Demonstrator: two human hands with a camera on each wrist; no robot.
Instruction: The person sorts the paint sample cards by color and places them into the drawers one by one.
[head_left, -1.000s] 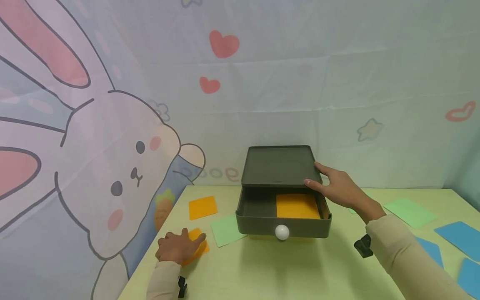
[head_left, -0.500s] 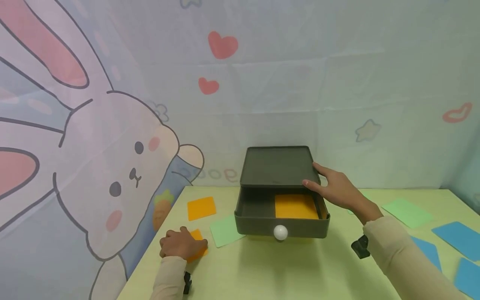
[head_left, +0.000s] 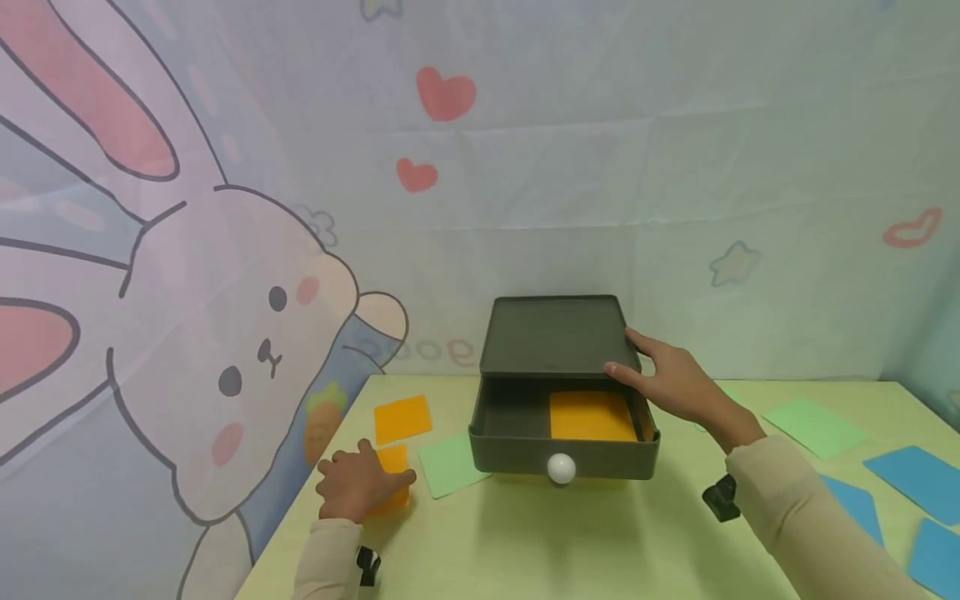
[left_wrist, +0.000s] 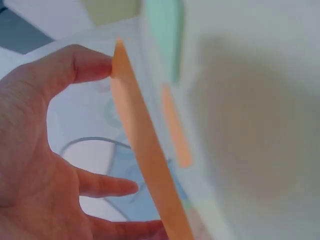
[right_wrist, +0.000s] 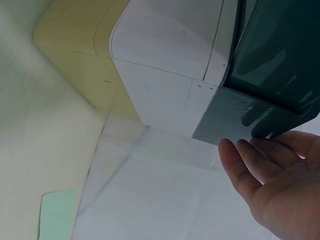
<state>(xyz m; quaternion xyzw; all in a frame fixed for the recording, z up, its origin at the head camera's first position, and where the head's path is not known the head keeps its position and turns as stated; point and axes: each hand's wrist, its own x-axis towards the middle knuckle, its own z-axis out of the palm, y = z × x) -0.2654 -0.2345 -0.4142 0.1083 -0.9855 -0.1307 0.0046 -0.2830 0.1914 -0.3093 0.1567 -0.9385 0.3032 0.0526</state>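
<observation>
The left hand (head_left: 352, 483) grips a plain orange card (head_left: 392, 457) by its edges, thumb on one side, spread fingers toward the other. The card is thin, flat and smooth, tilted up from the pale yellow-green table (head_left: 570, 550) near that table's left edge; whether any part touches it I can't tell. Its visible right side runs nearly straight away from the person. From the left wrist it shows almost edge-on, a narrow strip slanting from the thumb down to the lower right, where the view cuts it off. The hand covers much of it, so I can't judge its long axis.

The right hand (head_left: 678, 383) rests loosely bent fingers and thumb along the right side of a dark grey rectangular box top (head_left: 558, 337). Beneath, a dark grey drawer (head_left: 517, 454) with a round white knob (head_left: 561, 468) stands pulled out, its rear hidden; a flat orange sheet (head_left: 592, 415) lies in its right half.

Farther out lie another orange card (head_left: 402, 418), a pale green card (head_left: 450, 467) partly behind the drawer, and blue cards (head_left: 915, 479) at far right.
</observation>
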